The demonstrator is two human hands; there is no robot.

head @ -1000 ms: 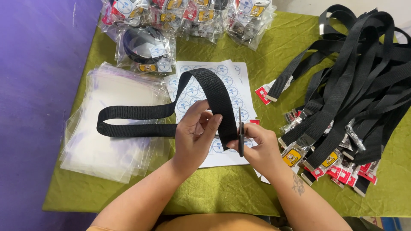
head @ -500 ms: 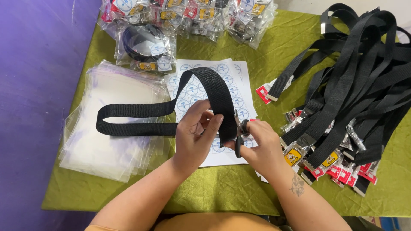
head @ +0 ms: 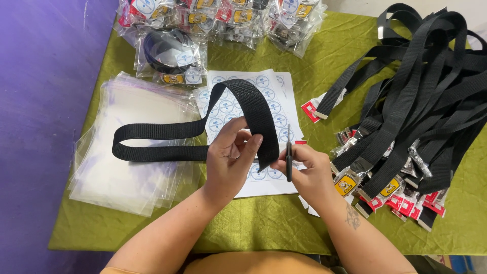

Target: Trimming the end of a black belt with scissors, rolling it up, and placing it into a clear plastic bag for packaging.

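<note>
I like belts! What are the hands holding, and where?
Both hands hold the black webbing belt: the left hand grips its folded strap, the right hand pinches its end, seemingly at the buckle.

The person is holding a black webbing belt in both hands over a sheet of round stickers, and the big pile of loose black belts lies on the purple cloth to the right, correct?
Nearly. The head view shows the pile of loose black belts on a green cloth, not a purple one. Both hands, left and right, do hold the black webbing belt over the sticker sheet.

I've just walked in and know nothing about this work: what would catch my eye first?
A looped black webbing belt held over a sheet of round stickers by the left hand and right hand. A heap of black belts fills the table's right side, and clear bags lie stacked on the left.
</note>
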